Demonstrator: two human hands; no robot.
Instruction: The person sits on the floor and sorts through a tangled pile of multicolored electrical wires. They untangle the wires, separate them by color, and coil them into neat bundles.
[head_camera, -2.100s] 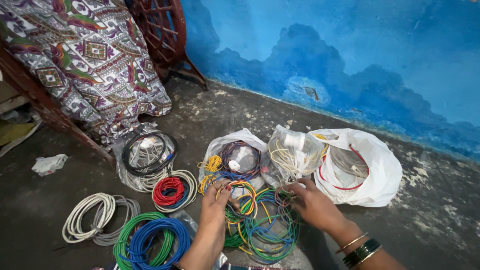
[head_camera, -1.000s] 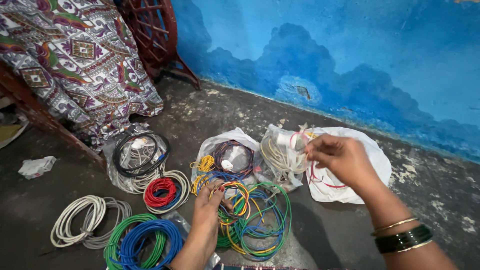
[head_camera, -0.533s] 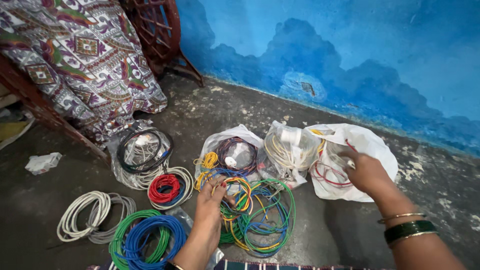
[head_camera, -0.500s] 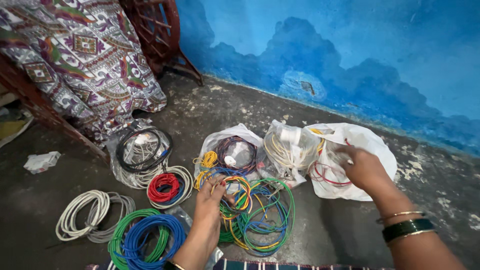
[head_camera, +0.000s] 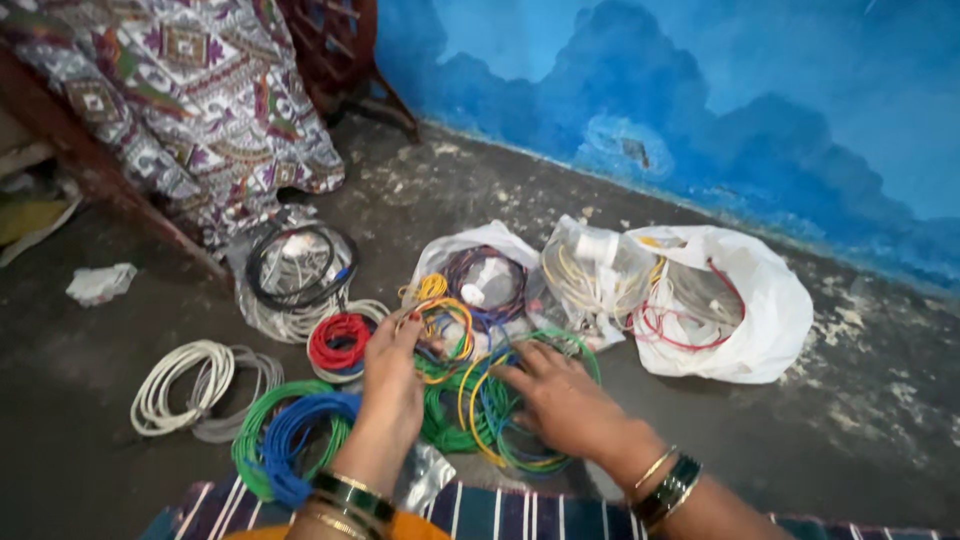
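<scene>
On the floor in front of me lies a tangled bundle of green, blue, yellow and red wire loops (head_camera: 470, 395). My left hand (head_camera: 392, 375) rests on its left side with fingers pinching a small yellow and red loop. My right hand (head_camera: 560, 400) lies flat on the bundle's right side, fingers spread over the green and blue loops. Behind the bundle are a clear bag with purple and yellow wire (head_camera: 480, 275), a clear bag with pale wire (head_camera: 590, 275), and a white bag with red wire (head_camera: 760, 310).
Left of my hands lie a blue and green wire coil (head_camera: 290, 435), a red coil (head_camera: 340, 340), a white and grey coil (head_camera: 185, 385) and a bag with black cable (head_camera: 295, 270). Patterned cloth (head_camera: 200, 90) hangs over wooden furniture. A blue wall (head_camera: 700, 90) runs behind.
My right hand has left the white bag and come down onto the wire bundle. My left hand stayed on the bundle. The view tilted down and shifted.
</scene>
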